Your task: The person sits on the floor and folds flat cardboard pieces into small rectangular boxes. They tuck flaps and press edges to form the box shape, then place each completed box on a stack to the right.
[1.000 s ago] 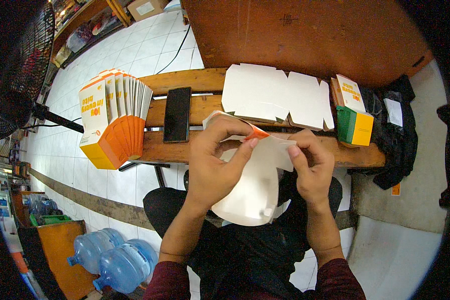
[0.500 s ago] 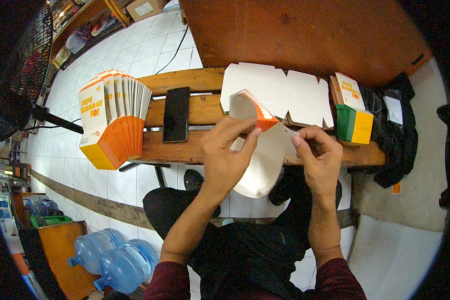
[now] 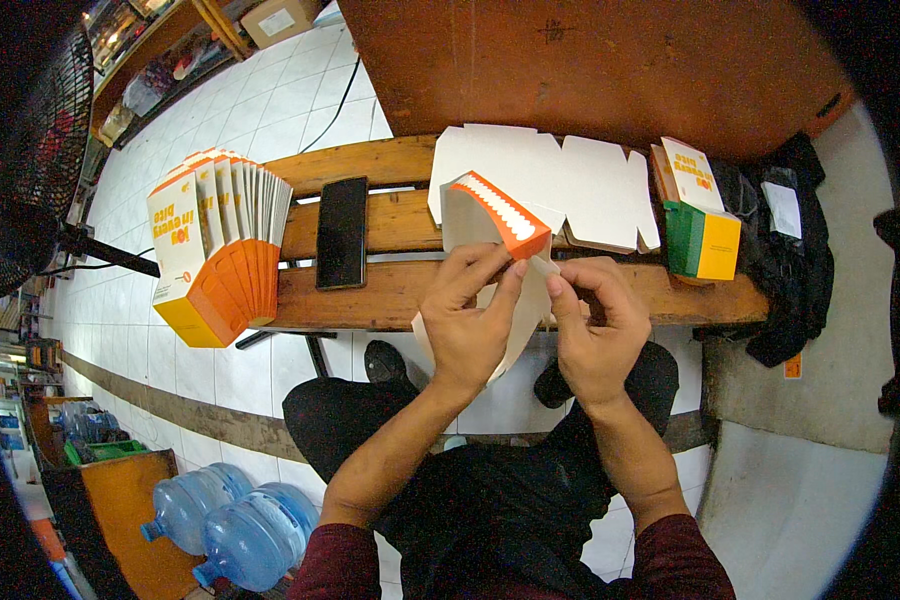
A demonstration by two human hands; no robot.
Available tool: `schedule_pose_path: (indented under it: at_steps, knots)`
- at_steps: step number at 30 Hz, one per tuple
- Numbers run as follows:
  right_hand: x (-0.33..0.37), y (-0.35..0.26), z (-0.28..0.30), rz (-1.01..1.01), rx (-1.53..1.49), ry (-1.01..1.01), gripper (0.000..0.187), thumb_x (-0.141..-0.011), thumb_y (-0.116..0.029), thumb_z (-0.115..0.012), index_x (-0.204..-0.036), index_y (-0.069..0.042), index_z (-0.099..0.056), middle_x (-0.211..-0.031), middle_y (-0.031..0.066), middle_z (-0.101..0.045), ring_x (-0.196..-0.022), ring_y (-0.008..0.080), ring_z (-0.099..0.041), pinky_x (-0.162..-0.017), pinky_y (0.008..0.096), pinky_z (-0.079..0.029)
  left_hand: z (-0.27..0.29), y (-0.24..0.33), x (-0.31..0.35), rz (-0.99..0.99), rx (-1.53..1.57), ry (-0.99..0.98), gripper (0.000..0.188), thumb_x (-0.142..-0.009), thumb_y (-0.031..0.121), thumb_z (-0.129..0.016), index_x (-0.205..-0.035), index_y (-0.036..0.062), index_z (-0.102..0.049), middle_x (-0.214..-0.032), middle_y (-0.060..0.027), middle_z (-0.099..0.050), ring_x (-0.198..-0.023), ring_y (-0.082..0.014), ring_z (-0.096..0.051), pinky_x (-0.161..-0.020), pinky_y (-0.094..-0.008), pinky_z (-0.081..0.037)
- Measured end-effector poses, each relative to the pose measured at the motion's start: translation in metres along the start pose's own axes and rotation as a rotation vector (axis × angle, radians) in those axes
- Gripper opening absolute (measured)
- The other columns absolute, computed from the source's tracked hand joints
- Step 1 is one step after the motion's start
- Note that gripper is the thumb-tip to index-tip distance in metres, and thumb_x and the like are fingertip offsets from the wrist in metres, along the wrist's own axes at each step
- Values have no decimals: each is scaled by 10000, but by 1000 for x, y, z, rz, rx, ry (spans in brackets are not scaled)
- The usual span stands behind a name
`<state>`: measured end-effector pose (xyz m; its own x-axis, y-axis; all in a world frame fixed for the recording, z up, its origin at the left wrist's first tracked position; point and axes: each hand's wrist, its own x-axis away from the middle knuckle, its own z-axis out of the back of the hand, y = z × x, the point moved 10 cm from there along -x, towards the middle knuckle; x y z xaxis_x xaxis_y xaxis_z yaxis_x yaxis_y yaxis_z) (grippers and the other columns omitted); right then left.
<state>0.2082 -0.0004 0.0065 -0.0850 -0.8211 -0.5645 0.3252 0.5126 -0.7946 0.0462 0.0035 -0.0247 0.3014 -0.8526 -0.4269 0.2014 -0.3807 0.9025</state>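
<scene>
Above the bench's front edge I hold a paperboard carton [image 3: 510, 222], partly folded, its orange and white band facing up and its pale inside showing. My left hand [image 3: 468, 312] pinches it near the orange corner, thumb against forefinger. Close beside, my right hand [image 3: 602, 325] pinches a pale flap of the same carton at that corner. The carton's lower part is mostly hidden behind my hands. Behind it, white flat carton blanks [image 3: 515, 165] lie on the wooden bench [image 3: 395, 220].
A fanned row of folded white, orange and yellow cartons [image 3: 215, 240] stands at the bench's left end. Next to it lies a black phone [image 3: 342, 235]. Green and yellow cartons [image 3: 695, 215] and dark cloth [image 3: 795, 270] sit at right. Blue water bottles [image 3: 260, 535] lie lower left.
My right hand has moved left, bringing the flap in against the orange corner. The carton has turned, so more of its orange and white band shows.
</scene>
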Motion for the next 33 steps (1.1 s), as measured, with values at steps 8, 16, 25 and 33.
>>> schedule_pose_path:
  at_steps: [8, 16, 25, 33]
  knots:
    - [1, -11, -7, 126, 58, 16, 106, -799, 17, -731, -900, 19, -699, -854, 134, -690, -761, 219, -665, -682, 306, -524, -1, -7, 6, -13, 21, -9, 233, -806, -32, -725, -1037, 3, -731, -931, -73, -658, -805, -131, -614, -672, -227, -479]
    - [5, -17, -19, 148, 174, -87, 198, -792, 15, -717, -989, 3, -709, -1000, 150, -666, -896, 268, -651, -777, 344, -520, 0, 10, 8, -63, -25, -96, 279, -812, -70, -648, -1080, -18, -706, -981, -133, -656, -913, -209, -647, -781, -273, -508]
    - [-4, 37, -11, -265, -203, -119, 326, -851, -10, -598, -1176, -2, -605, -1161, 146, -607, -1066, 236, -600, -931, 343, -479, -17, 65, 2, -146, -7, -564, 306, -830, 61, -667, -1132, 14, -684, -1130, -168, -651, -1037, -257, -638, -915, -335, -491]
    - [-12, 46, 10, -274, -31, -131, 355, -844, -5, -485, -1188, 17, -571, -1133, 148, -608, -1068, 215, -569, -959, 309, -431, 22, 31, -18, 99, -13, -342, 510, -974, 330, -495, -1355, -10, -483, -1307, -224, -544, -1209, -277, -530, -1012, -360, -417]
